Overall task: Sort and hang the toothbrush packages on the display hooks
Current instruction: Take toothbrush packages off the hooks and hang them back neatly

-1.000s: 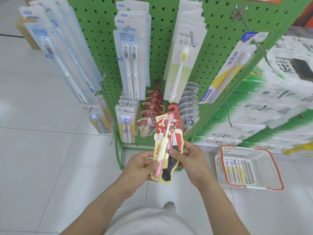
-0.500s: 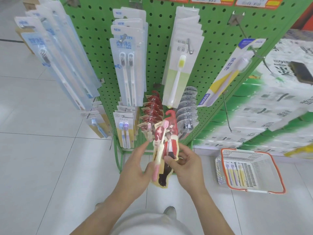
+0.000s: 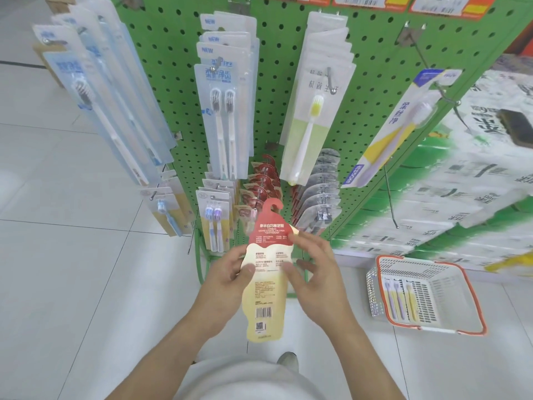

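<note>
Seemingly mid-sort, the left hand (image 3: 230,277) and right hand (image 3: 314,272) pinched the red-and-cream package (image 3: 266,272), needing its hook slot threaded onto the matching red row (image 3: 261,180).

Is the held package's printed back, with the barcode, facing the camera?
Yes. The package, held by the left hand and right hand, shows small text and a barcode, no toothbrush.

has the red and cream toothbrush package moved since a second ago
Yes. The package has been flipped, its barcode back now facing the camera, and its hook tab sits closer to the red packages on the pegboard.
</note>
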Demonstrator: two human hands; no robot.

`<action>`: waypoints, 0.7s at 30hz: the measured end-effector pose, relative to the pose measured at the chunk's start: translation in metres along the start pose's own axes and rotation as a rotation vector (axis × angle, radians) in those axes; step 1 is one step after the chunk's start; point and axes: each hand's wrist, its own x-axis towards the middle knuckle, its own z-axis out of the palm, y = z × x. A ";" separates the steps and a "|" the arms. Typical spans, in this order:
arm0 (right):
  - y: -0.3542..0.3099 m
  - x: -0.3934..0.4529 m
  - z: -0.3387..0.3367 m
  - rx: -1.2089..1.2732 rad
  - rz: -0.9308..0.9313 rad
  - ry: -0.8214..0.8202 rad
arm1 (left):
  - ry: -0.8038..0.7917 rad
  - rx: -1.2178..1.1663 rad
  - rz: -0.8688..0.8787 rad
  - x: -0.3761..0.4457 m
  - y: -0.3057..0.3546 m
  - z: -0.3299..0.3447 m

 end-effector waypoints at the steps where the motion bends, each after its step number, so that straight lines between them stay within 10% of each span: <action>1: -0.002 0.003 -0.002 0.057 0.036 0.017 | -0.024 -0.017 -0.022 0.000 -0.001 -0.001; 21: -0.002 -0.001 -0.009 0.288 0.187 -0.013 | -0.099 0.010 -0.099 -0.011 -0.006 -0.001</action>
